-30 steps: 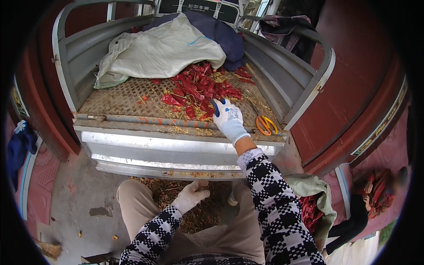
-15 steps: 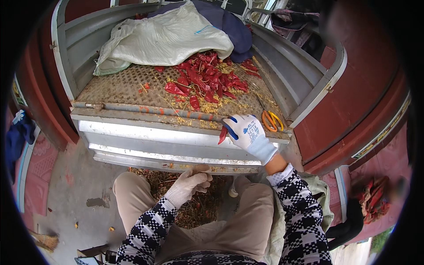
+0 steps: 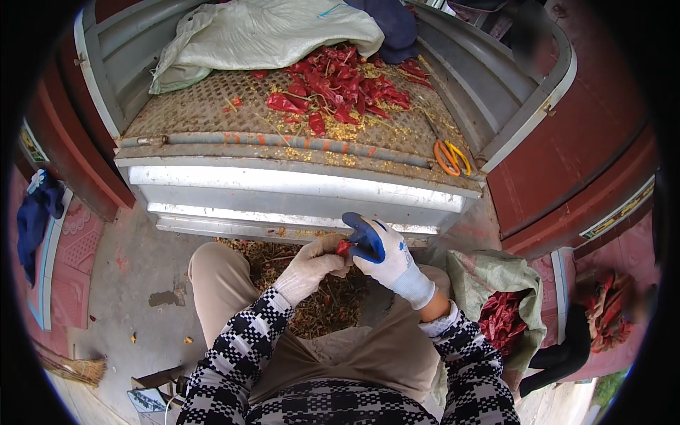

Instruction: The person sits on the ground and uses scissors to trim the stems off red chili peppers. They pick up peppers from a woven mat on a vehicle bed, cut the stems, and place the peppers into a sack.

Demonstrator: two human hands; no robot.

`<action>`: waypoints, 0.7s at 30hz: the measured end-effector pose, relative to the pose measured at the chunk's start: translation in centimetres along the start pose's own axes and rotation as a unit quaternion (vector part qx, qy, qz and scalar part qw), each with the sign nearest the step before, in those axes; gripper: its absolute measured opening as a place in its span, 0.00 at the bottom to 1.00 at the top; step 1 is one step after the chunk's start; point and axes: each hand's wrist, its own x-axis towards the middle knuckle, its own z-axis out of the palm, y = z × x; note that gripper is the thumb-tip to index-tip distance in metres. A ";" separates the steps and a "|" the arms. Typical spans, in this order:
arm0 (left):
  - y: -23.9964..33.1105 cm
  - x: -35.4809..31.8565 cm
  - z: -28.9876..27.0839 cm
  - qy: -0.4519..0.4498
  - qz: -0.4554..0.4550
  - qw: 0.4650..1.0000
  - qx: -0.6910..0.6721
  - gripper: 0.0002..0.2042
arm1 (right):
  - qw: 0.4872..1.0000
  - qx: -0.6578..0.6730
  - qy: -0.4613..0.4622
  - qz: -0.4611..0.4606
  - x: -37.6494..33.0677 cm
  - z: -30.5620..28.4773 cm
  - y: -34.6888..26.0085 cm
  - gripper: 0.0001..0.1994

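Note:
Over my lap, both hands meet at a small red chili pepper (image 3: 343, 248), which my fingers partly hide. My left hand (image 3: 310, 268), in an off-white knit glove, is closed on it. From the other side, my right hand (image 3: 388, 256), in a white glove with blue-coated fingers, curls its fingers at the pepper. A loose heap of red chili peppers (image 3: 333, 88) lies ahead on the cart's rusty patterned bed (image 3: 205, 113), among scattered yellow seeds. Beneath my hands, a pile of stems and scraps (image 3: 322, 308) lies between my knees.
Scissors with orange and yellow handles (image 3: 452, 157) rest at the bed's right front corner. A pale woven sack (image 3: 262, 35) covers the back of the heap. Beside my right knee stands an open green-white sack (image 3: 530, 301) holding red peppers. A broom (image 3: 81, 368) lies at lower left.
My right hand has come back from the bed's front edge, bringing the pepper down to my left hand. My left hand has risen slightly to the right. The open sack now shows more.

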 end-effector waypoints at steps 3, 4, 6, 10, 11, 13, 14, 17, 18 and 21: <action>0.1 0.2 0.8 0.020 0.013 0.999 0.035 0.18 | 0.998 0.032 0.038 0.024 -0.9 0.5 0.5 0.30; 0.2 0.2 1.2 0.028 0.016 0.998 0.050 0.18 | 0.998 0.027 0.050 0.021 -1.2 0.7 0.7 0.30; -0.5 0.4 0.9 0.042 0.028 0.998 0.038 0.17 | 0.997 0.027 0.067 0.019 -1.4 1.0 0.5 0.30; -1.1 0.9 0.3 0.048 0.056 0.997 0.033 0.17 | 0.996 0.015 0.081 0.024 -1.9 1.3 0.1 0.29; -1.0 1.0 0.3 0.045 0.054 0.996 0.059 0.17 | 0.997 0.004 0.075 0.023 -1.9 1.5 0.3 0.29; -0.8 0.9 0.4 0.039 0.052 0.992 0.111 0.17 | 0.997 0.000 0.073 0.015 -2.0 1.5 0.3 0.26; -0.8 0.9 0.4 0.044 0.049 0.992 0.110 0.16 | 0.997 0.009 0.077 0.008 -2.0 1.4 0.1 0.24; -1.2 1.0 0.0 0.040 0.035 0.992 0.115 0.16 | 0.997 0.064 0.053 0.006 -1.9 1.3 0.9 0.22; -1.2 1.0 -0.3 0.025 0.025 0.992 0.121 0.16 | 0.997 0.061 0.045 -0.003 -1.9 1.1 1.2 0.21; -1.0 0.9 -0.1 0.005 0.014 0.993 0.115 0.16 | 0.998 0.006 0.036 -0.058 -1.6 0.7 1.7 0.20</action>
